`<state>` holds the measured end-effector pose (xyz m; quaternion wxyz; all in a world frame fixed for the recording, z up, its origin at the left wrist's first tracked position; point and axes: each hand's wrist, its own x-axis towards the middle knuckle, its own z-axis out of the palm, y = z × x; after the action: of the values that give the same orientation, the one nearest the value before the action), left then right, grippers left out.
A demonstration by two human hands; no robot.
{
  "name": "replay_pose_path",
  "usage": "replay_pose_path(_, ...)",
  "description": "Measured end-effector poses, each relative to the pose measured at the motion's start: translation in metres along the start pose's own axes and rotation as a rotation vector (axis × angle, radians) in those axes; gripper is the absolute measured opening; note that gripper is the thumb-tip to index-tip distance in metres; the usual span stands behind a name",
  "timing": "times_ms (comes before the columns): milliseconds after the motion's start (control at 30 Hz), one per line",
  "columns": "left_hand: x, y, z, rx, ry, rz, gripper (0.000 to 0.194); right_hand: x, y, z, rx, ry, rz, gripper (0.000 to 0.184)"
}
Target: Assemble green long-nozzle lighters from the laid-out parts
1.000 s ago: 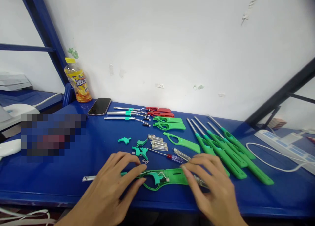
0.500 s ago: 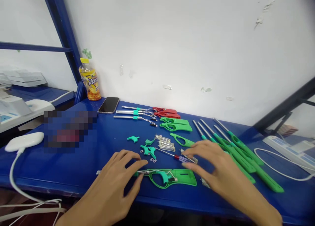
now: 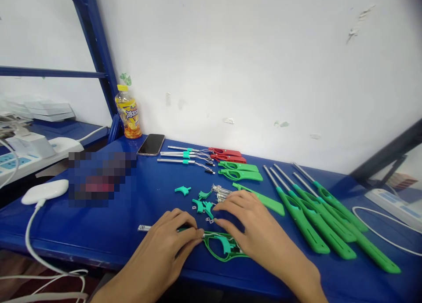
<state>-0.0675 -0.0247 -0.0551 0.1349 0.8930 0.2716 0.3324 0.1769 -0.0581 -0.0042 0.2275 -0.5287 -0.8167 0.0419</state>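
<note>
My left hand (image 3: 174, 237) pinches the front of a half-open green long-nosed lighter, where the metal tube (image 3: 144, 228) meets the handle half (image 3: 216, 254). A teal trigger (image 3: 226, 245) and thin wires lie in that handle. Above its rear part is my right hand (image 3: 253, 224), thumb and index finger apart with nothing visible between them. Beside these fingertips lie loose teal triggers (image 3: 198, 206) and a small metal clip (image 3: 209, 220). Clear plastic tanks (image 3: 221, 193) are partly covered by my right hand.
Assembled green lighters (image 3: 301, 224) lie at right, with a loose green handle half (image 3: 268, 202) beside them. Tubes with wires (image 3: 176, 161), red handle halves (image 3: 227, 151) and green ones (image 3: 242, 174) lie behind. A phone (image 3: 151, 144), drink bottle (image 3: 129, 114) and white charger (image 3: 46, 191) are at left.
My right hand has moved left, from the screwdriver to the loose triggers and clip. My left thumb and fingers have closed together on the lighter. The view has shifted slightly.
</note>
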Motion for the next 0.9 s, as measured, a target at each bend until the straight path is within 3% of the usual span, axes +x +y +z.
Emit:
replay_pose_path(200,-0.001,0.006,0.0,0.036,0.013,-0.01,0.027,0.0,-0.005,0.006,-0.037,-0.032,-0.027,0.018)
replay_pose_path(367,0.027,0.008,-0.013,0.167,0.087,0.02,0.032,-0.013,0.023,-0.016,-0.121,0.049,0.036,0.021)
replay_pose_path(600,0.075,-0.008,-0.017,0.208,-0.059,-0.091,0.029,-0.038,0.065,-0.049,-0.212,0.056,0.149,0.014)
replay_pose_path(767,0.075,-0.012,-0.024,0.129,-0.178,-0.078,0.02,-0.044,0.076,-0.05,-0.217,0.013,0.178,0.009)
replay_pose_path(900,0.072,-0.008,-0.029,0.072,-0.302,-0.054,0.022,-0.038,0.078,-0.043,-0.198,-0.023,0.196,0.017)
